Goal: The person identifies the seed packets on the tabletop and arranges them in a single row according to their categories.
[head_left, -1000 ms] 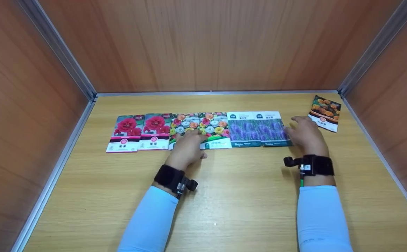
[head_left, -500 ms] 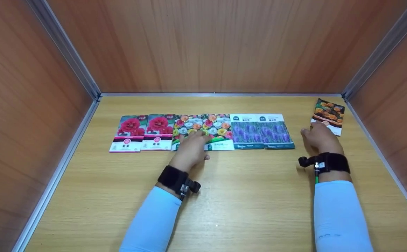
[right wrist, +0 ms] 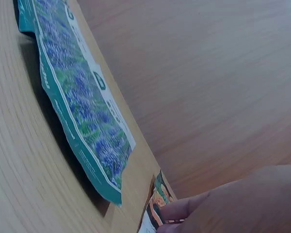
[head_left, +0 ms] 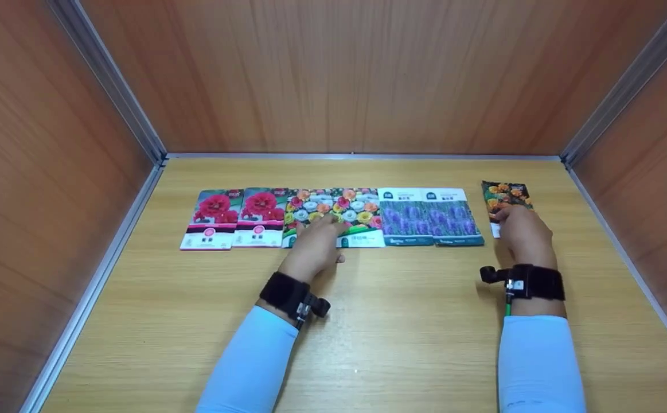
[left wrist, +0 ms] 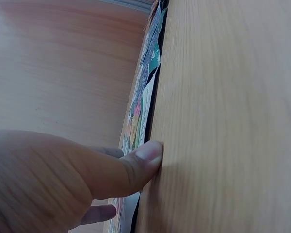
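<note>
A row of flower seed packets lies on the table. From left to right come red-flower packets (head_left: 209, 221), multicoloured-flower packets (head_left: 362, 215) and purple-flower packets (head_left: 456, 221). My left hand (head_left: 316, 241) rests with its fingers spread over the multicoloured pair, hiding part of it. In the left wrist view the thumb (left wrist: 148, 153) is down at the packets' near edge. My right hand (head_left: 523, 232) has its fingers on the face of an orange-flower seed packet (head_left: 502, 195), covering its lower right part. This packet lies just right of the row, with a narrow gap between.
A wood-grain back wall (head_left: 344, 80) and side walls with grey metal edging (head_left: 362, 155) enclose the wooden table (head_left: 402, 338). Black straps with small cameras (head_left: 284, 292) are on both wrists, over light blue sleeves (head_left: 247, 361).
My right hand went from beside the purple packets over to the orange-flower packet, then drew it left and nearer, turning it slightly. The left hand stays on the multicoloured packets.
</note>
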Motion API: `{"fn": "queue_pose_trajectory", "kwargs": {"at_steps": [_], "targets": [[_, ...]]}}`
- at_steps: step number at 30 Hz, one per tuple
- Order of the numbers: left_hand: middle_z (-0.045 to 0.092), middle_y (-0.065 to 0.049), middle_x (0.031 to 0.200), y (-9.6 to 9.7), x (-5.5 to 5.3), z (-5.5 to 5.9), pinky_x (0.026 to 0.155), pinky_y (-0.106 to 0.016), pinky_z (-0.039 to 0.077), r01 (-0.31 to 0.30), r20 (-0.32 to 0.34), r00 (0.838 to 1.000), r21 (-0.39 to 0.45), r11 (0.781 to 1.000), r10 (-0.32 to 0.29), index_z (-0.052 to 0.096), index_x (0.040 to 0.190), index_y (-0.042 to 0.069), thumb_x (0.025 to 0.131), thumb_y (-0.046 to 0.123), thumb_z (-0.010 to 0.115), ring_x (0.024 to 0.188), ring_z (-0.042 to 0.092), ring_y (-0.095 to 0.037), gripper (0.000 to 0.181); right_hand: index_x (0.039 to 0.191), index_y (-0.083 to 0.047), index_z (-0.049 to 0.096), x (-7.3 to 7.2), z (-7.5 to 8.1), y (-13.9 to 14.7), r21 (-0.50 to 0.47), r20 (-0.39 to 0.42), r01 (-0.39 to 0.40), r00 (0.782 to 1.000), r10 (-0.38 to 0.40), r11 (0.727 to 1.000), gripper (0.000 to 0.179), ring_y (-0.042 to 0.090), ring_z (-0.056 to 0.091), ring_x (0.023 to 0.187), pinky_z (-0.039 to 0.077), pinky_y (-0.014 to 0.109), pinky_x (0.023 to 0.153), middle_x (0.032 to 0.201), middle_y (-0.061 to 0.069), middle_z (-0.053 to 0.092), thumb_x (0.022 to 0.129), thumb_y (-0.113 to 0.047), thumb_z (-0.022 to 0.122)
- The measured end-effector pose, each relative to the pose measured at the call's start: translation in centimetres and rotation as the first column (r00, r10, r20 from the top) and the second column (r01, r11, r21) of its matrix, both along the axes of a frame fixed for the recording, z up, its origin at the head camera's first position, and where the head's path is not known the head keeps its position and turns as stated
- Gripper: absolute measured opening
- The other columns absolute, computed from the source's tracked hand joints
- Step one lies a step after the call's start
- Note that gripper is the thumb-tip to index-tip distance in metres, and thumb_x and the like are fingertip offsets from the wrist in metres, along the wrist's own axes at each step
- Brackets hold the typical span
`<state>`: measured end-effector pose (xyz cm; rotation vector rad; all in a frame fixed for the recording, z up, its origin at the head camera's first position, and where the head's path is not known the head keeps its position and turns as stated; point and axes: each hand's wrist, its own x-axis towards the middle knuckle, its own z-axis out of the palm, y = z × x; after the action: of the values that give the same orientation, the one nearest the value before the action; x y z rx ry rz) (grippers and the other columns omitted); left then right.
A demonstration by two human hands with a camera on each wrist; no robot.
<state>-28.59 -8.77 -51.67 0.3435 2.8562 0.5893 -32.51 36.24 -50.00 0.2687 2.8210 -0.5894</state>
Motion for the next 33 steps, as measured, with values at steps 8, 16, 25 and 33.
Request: {"fn": "queue_pose_trajectory", "kwargs": {"at_steps": [8, 16, 25, 33], "targets": [[0.046, -0.010, 0.180, 0.3, -0.1, 0.2, 0.136, -0.081, 0.016, -0.011, -0.008, 1.000, -0.010, 1.000, 0.011, 0.061, 0.165, 0.029, 0.097, 0.015, 0.091, 0.171, 0.036, -0.040, 0.075, 0.166, -0.004, 0.055, -0.1, -0.4, -0.1, -0.072, -0.124, 0.132, 0.982, -0.140, 0.989, 0.053, 0.060, 0.044, 0.153, 0.040, 0.081, 0.119, 0.172, 0.036, 0.044, 0.116, -0.018, 0.054], [0.045, -0.011, 0.181, 0.4, -0.2, 0.1, 0.138, -0.080, 0.015, -0.019, 0.011, 1.000, -0.025, 0.999, 0.019, 0.060, 0.167, 0.030, 0.096, 0.014, 0.092, 0.172, 0.035, -0.039, 0.079, 0.175, -0.007, 0.040, -0.3, -1.4, 0.2, -0.018, 0.019, 0.066, 0.998, -0.066, 0.998, 0.062, 0.067, 0.030, 0.160, 0.025, 0.087, 0.125, 0.179, 0.038, 0.030, 0.119, -0.029, 0.053], [0.044, -0.012, 0.181, 0.3, -0.1, 0.0, 0.138, -0.079, 0.013, -0.023, 0.035, 0.999, -0.022, 1.000, 0.024, 0.058, 0.168, 0.031, 0.097, 0.013, 0.091, 0.173, 0.033, -0.039, 0.079, 0.170, -0.008, 0.050, 0.1, -1.2, 0.0, 0.000, 0.022, -0.027, 0.999, 0.027, 1.000, 0.060, 0.067, 0.026, 0.161, 0.029, 0.089, 0.124, 0.179, 0.038, 0.027, 0.115, -0.030, 0.061], [0.046, -0.011, 0.180, 0.4, -0.1, -0.1, 0.138, -0.080, 0.014, -0.014, 0.023, 1.000, -0.035, 0.999, 0.015, 0.059, 0.167, 0.031, 0.100, 0.015, 0.089, 0.173, 0.033, -0.039, 0.076, 0.170, -0.007, 0.051, 0.0, -1.4, 0.3, -0.008, 0.014, -0.086, 0.996, 0.086, 0.996, 0.060, 0.070, 0.008, 0.167, 0.024, 0.087, 0.128, 0.185, 0.039, 0.005, 0.114, -0.029, 0.061]]}}
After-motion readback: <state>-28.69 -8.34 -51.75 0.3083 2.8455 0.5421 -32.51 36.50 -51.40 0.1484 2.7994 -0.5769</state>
